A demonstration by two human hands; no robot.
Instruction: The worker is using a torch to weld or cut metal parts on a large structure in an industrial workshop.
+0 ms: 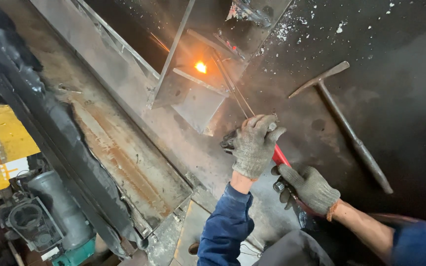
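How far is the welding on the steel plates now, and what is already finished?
Done: hard to judge; the upright steel plate already stands on the base plate. In hand: both gloved hands, the left hand and the right hand, grip the red electrode holder, and the welding rod burns at the glowing weld spot. Left: the chipping hammer lies untouched beside them, so slag is probably not yet cleaned.

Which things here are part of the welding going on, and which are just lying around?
In use: left hand, right hand, red electrode holder, welding rod, glowing weld spot, steel plates.
Lying about: chipping hammer, grey motor.
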